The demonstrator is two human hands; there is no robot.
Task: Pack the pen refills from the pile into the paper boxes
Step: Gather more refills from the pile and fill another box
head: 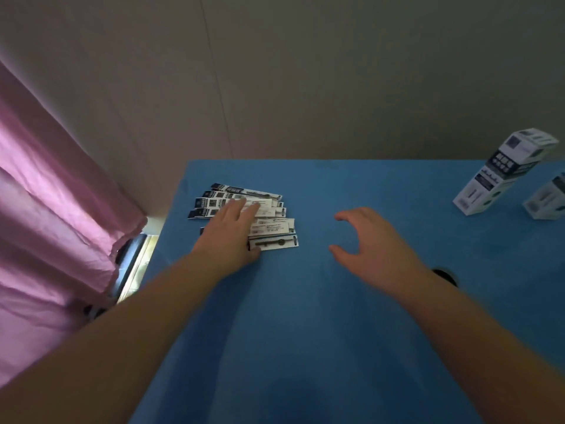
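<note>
A pile of flat pen refill packets, white with dark ends, lies fanned out at the back left of the blue table. My left hand rests flat on the pile with straight fingers, covering its left half. To the right of the pile my right hand hovers over bare table, fingers and thumb spread in a loose curve, holding nothing. Two paper boxes stand at the far right: a tall white and dark one and a second cut off by the frame edge.
A pink curtain hangs along the left, beside the table's left edge. A beige wall rises directly behind the table. A small dark hole shows in the tabletop beside my right wrist.
</note>
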